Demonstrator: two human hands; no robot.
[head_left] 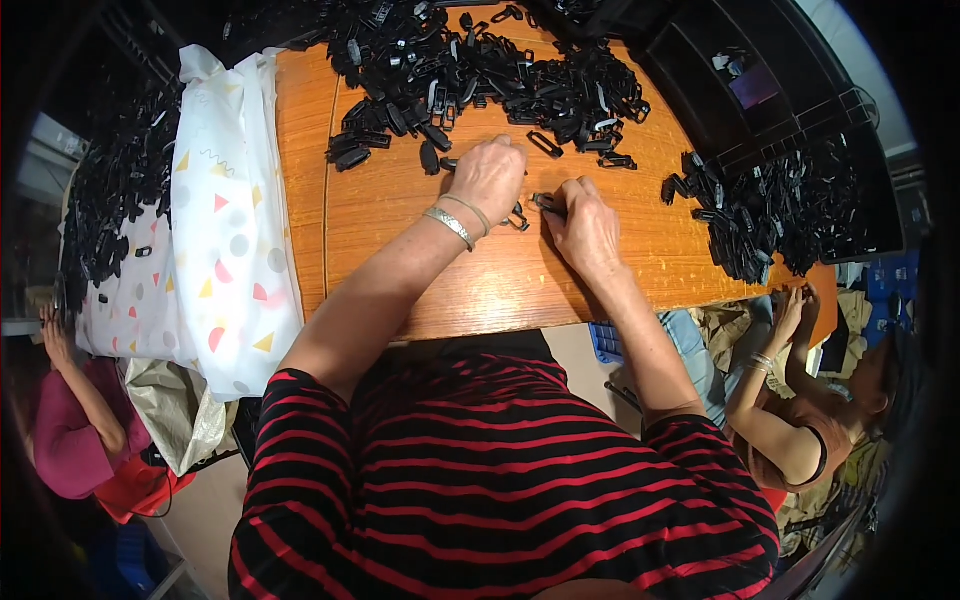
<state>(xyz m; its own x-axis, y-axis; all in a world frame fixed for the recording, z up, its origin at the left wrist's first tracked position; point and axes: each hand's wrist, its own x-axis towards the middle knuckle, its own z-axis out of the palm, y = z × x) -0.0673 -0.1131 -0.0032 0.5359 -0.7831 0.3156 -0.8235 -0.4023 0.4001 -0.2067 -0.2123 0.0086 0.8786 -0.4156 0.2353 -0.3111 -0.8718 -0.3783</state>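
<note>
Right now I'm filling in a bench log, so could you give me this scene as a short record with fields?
Left grip: over the table, fingertips mostly hidden, hold unclear
Right grip: pinching a black part
Main pile: black parts, beyond both hands
Right pile: more black parts, toward the table's right
Sheet: white with coloured shapes, left side
Co-workers: one at left, one at right

Shows a white patterned sheet (228, 230) left of the wooden desk (390, 225), a beige sack (172, 408), a blue crate (605, 342).
</note>
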